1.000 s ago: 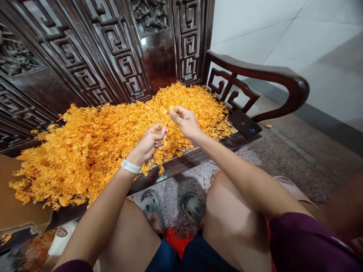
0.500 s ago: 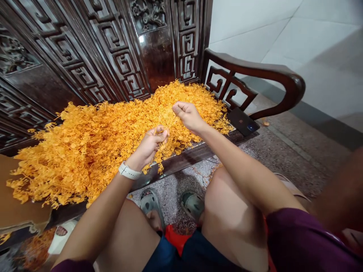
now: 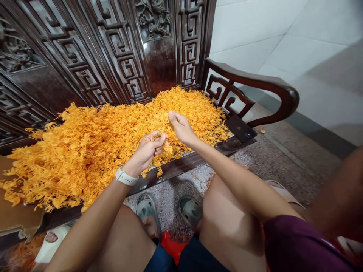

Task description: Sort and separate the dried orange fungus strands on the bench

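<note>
A long heap of orange plastic flower pieces (image 3: 113, 128) with thin stems covers the seat of a dark carved wooden bench. Over its front edge, my left hand (image 3: 149, 149), with a white watch on the wrist, is closed on an orange plastic flower piece; thin stems poke out above and between its fingers. My right hand (image 3: 181, 128) is just beyond and to the right, thumb and fingers pinched together at orange strands in front of the heap. What lies in this pinch blends into the heap, so I cannot make it out.
A dark phone (image 3: 240, 128) lies at the bench's right end beneath the curved armrest (image 3: 255, 77). A cardboard box (image 3: 19, 217) stands at lower left. A red stool (image 3: 172, 243) shows between my legs. At right, another person's limb (image 3: 337, 192) is close to my arm.
My right hand has moved slightly left and nearer, and its fingertips have come closer to my left hand. My left hand has shifted slightly left and down. The view has tilted a little.
</note>
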A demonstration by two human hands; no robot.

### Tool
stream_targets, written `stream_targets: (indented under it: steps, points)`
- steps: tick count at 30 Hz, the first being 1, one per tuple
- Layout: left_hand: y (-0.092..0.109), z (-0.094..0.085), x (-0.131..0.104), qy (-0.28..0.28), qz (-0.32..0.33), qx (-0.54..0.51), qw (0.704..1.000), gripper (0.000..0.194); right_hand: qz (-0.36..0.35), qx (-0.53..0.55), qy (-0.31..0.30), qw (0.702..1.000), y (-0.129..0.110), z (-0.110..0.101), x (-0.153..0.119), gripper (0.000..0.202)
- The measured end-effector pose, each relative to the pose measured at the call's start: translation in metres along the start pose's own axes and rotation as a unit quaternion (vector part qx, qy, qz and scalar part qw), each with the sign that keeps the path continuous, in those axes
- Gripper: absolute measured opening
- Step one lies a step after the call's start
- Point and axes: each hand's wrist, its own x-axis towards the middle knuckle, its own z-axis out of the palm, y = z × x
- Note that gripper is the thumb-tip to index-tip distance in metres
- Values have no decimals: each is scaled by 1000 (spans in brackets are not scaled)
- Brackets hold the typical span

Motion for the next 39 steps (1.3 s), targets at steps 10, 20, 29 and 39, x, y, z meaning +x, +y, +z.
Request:
stream_targets:
  steps: [10,20,29,39]
  points:
    - [-8,14,-11,-16,-55,10,998,30,-32,15,14,999,-2,3,-2,69]
    - [14,-11,-2,-125,113,266,949,40,29,17,-112,993,-25,-13,0,72]
    - [33,-42,-1,-102,83,251,959,36,123,66,-234,962,-17,-43,5,67]
    - [42,-57,-8,5,7,23,1000,20,168,-27,119,978,21,-98,43,70]
